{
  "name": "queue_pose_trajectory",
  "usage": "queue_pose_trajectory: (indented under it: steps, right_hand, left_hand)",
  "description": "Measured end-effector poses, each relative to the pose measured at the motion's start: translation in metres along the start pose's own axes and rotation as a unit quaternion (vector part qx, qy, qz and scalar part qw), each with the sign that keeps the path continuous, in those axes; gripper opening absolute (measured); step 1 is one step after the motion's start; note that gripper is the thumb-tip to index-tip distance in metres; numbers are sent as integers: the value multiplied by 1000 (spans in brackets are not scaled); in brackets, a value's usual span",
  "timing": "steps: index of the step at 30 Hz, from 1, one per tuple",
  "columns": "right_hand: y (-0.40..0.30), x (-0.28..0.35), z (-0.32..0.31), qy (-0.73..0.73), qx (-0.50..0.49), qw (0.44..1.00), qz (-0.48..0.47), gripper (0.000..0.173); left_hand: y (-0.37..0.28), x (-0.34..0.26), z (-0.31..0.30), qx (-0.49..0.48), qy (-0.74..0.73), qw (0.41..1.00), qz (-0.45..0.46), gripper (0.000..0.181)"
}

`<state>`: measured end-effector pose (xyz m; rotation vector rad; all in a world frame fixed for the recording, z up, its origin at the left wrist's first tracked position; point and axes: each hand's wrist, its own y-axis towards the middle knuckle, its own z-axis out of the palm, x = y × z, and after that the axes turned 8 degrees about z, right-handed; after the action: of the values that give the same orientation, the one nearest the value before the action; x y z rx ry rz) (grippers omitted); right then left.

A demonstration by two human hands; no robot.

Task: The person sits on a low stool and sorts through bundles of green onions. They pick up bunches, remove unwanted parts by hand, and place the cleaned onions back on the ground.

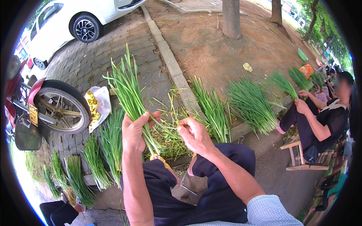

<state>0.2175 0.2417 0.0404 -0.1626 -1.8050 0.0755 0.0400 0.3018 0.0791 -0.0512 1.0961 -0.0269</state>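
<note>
My left hand (135,130) is closed around a bunch of garlic chives (128,87), leaf tips pointing away from me and pale stem ends towards my feet. To its right, my right hand (195,135) has thumb and forefinger pinched together. A thin pale leaf strip (167,126) runs from beside the bunch to those fingertips. Under and between both hands spreads a heap of yellow-green trimmings (172,144). A loose bunch of chives (213,113) lies right of the heap, across the kerb. Left of my left forearm, another thick bunch (112,138) rests on the paving.
More chive bunches (79,178) line the kerb on the left, and a large one (251,104) lies right. A motorcycle wheel (60,106) and a plastic bag (101,106) stand left. At right, a person (319,121) on a wooden chair (305,158) holds chives.
</note>
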Motion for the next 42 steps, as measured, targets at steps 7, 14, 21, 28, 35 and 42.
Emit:
queue_pose_trajectory:
  steps: [7, 14, 21, 28, 35, 42]
  right_hand:
    - [-3, -3, -9, -123, -28, 992, 26, 17]
    - [-6, -9, -21, -299, -2, 953, 53, 20]
    - [-5, -16, -27, -447, 29, 891, 65, 21]
    - [-5, -11, -26, -456, 47, 886, 75, 18]
    - [1, -2, -13, -355, -1, 934, 34, 15]
    - [10, -5, 3, -215, -75, 969, -92, 14]
  left_hand:
    - [4, -1, -4, -7, 10, 1000, 23, 17]
    - [4, -4, -7, -17, 33, 999, 34, 20]
    - [5, -4, -8, -18, 30, 998, 49, 20]
    - [4, -7, -10, -8, 27, 999, 36, 17]
    - [-1, -8, -3, 45, -9, 999, -19, 14]
    - [-3, -6, 2, 53, -5, 998, -24, 14]
